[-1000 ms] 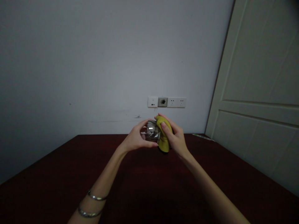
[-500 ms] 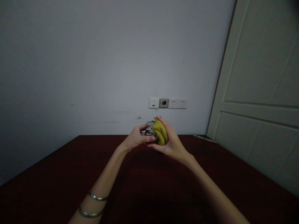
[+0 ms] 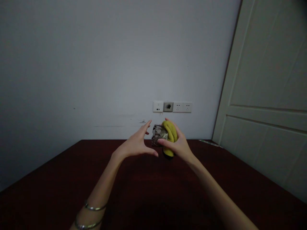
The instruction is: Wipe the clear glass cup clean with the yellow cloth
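Observation:
My right hand (image 3: 178,147) is closed round a bunched yellow cloth (image 3: 169,135) and a small clear glass (image 3: 158,135), which lies on its side against the cloth, held up above the dark red table (image 3: 72,179). My left hand (image 3: 136,144) hovers just left of the glass with fingers stretched out and apart, not touching it. Two silver bangles (image 3: 90,215) sit on my left wrist.
A grey wall stands behind the table with a row of white sockets (image 3: 172,106). A pale door (image 3: 268,95) fills the right side. A thin light strip (image 3: 208,142) lies at the table's far right corner.
My left hand has let go of the glass and opened, drawing slightly left. The glass now rests only in my right hand with the cloth.

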Available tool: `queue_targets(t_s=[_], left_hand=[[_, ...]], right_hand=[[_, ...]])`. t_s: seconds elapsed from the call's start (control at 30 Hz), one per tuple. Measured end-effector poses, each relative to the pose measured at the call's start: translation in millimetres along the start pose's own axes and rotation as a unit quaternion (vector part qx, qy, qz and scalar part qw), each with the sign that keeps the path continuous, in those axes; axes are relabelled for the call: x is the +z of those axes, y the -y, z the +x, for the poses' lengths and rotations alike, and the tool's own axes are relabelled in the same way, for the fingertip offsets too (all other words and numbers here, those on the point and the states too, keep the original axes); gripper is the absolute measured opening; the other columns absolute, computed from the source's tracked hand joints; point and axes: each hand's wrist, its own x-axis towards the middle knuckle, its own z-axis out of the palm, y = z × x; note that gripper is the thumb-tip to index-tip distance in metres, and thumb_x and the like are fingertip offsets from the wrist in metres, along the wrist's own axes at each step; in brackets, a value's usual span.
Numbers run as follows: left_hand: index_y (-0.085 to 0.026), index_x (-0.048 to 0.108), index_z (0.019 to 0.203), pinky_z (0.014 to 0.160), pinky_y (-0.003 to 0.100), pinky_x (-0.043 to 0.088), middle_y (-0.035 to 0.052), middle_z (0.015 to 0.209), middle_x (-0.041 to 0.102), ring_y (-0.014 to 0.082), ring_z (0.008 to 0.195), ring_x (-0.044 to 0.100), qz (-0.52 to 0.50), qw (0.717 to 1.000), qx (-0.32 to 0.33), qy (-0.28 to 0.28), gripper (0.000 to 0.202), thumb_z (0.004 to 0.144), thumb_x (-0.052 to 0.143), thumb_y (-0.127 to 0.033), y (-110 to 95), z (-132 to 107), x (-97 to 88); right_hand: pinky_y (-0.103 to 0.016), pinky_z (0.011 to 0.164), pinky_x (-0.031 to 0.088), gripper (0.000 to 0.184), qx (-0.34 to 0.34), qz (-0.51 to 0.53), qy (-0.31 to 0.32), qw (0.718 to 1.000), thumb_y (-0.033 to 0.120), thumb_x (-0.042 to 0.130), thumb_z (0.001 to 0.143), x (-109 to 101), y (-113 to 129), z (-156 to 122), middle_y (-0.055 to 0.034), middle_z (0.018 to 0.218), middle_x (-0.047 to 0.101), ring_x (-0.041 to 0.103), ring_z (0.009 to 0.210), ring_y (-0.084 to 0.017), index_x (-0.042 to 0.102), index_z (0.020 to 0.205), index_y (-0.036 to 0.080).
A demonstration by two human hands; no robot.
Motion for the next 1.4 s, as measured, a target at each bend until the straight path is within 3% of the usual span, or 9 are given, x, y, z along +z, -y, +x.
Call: queue_targets(t_s=[0.17, 0.33, 0.53, 0.9, 1.13, 1.2, 1.3, 1.4], left_hand=[[-0.023, 0.031, 0.140, 0.100, 0.049, 0.041, 0.0159, 0.142, 0.038, 0.0326, 0.126, 0.042, 0.030, 0.997, 0.070, -0.028, 0.105, 0.052, 0.084, -0.045, -7, 4, 4.9], [-0.023, 0.050, 0.124, 0.089, 0.043, 0.050, 0.0091, 0.120, 0.053, 0.0259, 0.106, 0.055, 0.046, 0.993, 0.099, -0.050, 0.083, 0.051, 0.084, -0.045, -11, 5, 4.0], [-0.021, 0.044, 0.128, 0.085, 0.040, 0.052, 0.0101, 0.124, 0.053, 0.0232, 0.100, 0.057, 0.022, 0.993, 0.094, -0.066, 0.084, 0.055, 0.084, -0.035, -12, 5, 7.6], [-0.019, 0.035, 0.133, 0.096, 0.049, 0.046, 0.0127, 0.124, 0.054, 0.0301, 0.111, 0.055, -0.042, 0.996, 0.078, -0.030, 0.081, 0.062, 0.073, -0.022, -18, 3, 13.8], [-0.018, 0.033, 0.134, 0.095, 0.043, 0.047, 0.0133, 0.130, 0.049, 0.0277, 0.111, 0.055, -0.031, 0.995, 0.080, -0.045, 0.082, 0.060, 0.065, -0.010, -17, 3, 13.4], [-0.018, 0.032, 0.135, 0.095, 0.043, 0.047, 0.0134, 0.130, 0.050, 0.0277, 0.111, 0.055, -0.037, 0.996, 0.077, -0.040, 0.081, 0.060, 0.065, -0.010, -17, 3, 13.0], [-0.020, 0.033, 0.135, 0.096, 0.043, 0.046, 0.0122, 0.127, 0.052, 0.0282, 0.113, 0.054, -0.044, 0.996, 0.076, -0.034, 0.081, 0.062, 0.066, -0.011, -15, 3, 13.0], [-0.022, 0.034, 0.135, 0.097, 0.045, 0.045, 0.0111, 0.127, 0.052, 0.0287, 0.114, 0.054, -0.042, 0.996, 0.076, -0.035, 0.081, 0.062, 0.066, -0.011, -12, 4, 13.5]], right_hand=[[-0.039, 0.095, 0.050, 0.086, 0.015, 0.015, 0.017, 1.000, 0.031, 0.080, 0.058, 4, 4, -1, -0.0087, 0.124, 0.060, 0.062, 0.108, -0.023, 0.041, 0.134, 0.023], [-0.040, 0.102, 0.044, 0.080, -0.004, -0.003, 0.032, 0.999, 0.038, 0.077, 0.065, -1, 4, -3, -0.0076, 0.129, 0.057, 0.057, 0.116, -0.024, 0.041, 0.135, 0.025], [-0.044, 0.104, 0.040, 0.049, -0.020, -0.025, 0.012, 0.999, 0.050, 0.057, 0.083, -9, 0, 2, -0.0061, 0.130, 0.058, 0.055, 0.118, -0.025, 0.055, 0.124, 0.025], [-0.044, 0.100, 0.043, 0.044, -0.017, -0.060, -0.051, 0.997, 0.051, 0.057, 0.082, -5, -6, 11, -0.0067, 0.120, 0.065, 0.059, 0.112, -0.025, 0.063, 0.115, 0.023], [-0.041, 0.102, 0.042, 0.036, -0.141, -0.165, -0.010, 0.976, 0.035, 0.063, 0.081, -1, 7, -1, -0.0026, 0.123, 0.064, 0.058, 0.113, -0.022, 0.063, 0.116, 0.029], [-0.041, 0.101, 0.043, 0.036, -0.131, -0.154, -0.024, 0.979, 0.036, 0.063, 0.081, 0, 6, -1, -0.0030, 0.121, 0.065, 0.060, 0.111, -0.022, 0.064, 0.115, 0.028], [-0.041, 0.096, 0.047, 0.039, -0.056, -0.084, -0.072, 0.992, 0.041, 0.064, 0.079, 2, 1, 3, -0.0051, 0.117, 0.068, 0.062, 0.107, -0.023, 0.065, 0.113, 0.024], [-0.040, 0.092, 0.050, 0.045, 0.005, -0.023, -0.077, 0.997, 0.045, 0.065, 0.077, 4, -2, 6, -0.0057, 0.115, 0.068, 0.064, 0.104, -0.024, 0.064, 0.116, 0.022]])
